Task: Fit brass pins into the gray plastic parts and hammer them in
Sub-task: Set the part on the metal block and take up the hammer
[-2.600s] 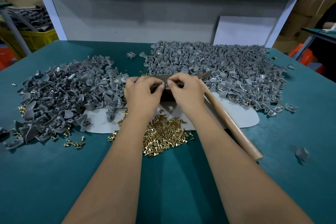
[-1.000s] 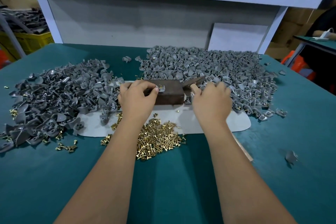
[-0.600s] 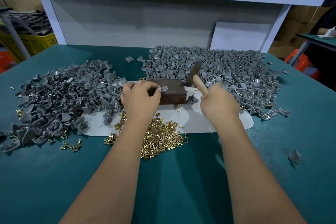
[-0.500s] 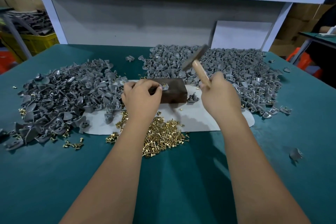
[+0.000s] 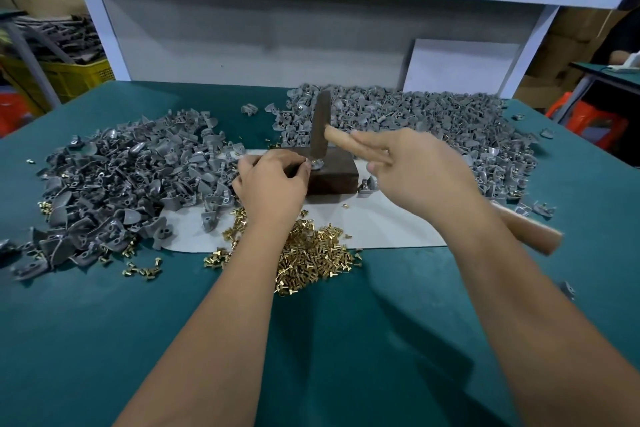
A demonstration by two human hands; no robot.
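My left hand (image 5: 273, 180) pinches a small gray plastic part (image 5: 317, 165) on top of a dark brown block (image 5: 337, 175). My right hand (image 5: 412, 170) grips the wooden handle of a hammer (image 5: 320, 130), with two fingers stretched along it. The hammer's dark metal head stands upright with its lower end down on the part. A heap of brass pins (image 5: 308, 250) lies just in front of the block. Gray parts lie in a left pile (image 5: 128, 180) and a larger right pile (image 5: 426, 128).
A white sheet (image 5: 388, 225) lies under the block on the teal table (image 5: 104, 340). A white board (image 5: 460, 66) leans on the gray back panel. Loose pins (image 5: 140, 270) and a stray gray part (image 5: 568, 288) lie on the table. A yellow crate (image 5: 69, 76) stands off the left edge.
My right hand left the part, gripped the hammer, raised it and has now brought the head down onto the part. My left hand has stayed on the part at the block.
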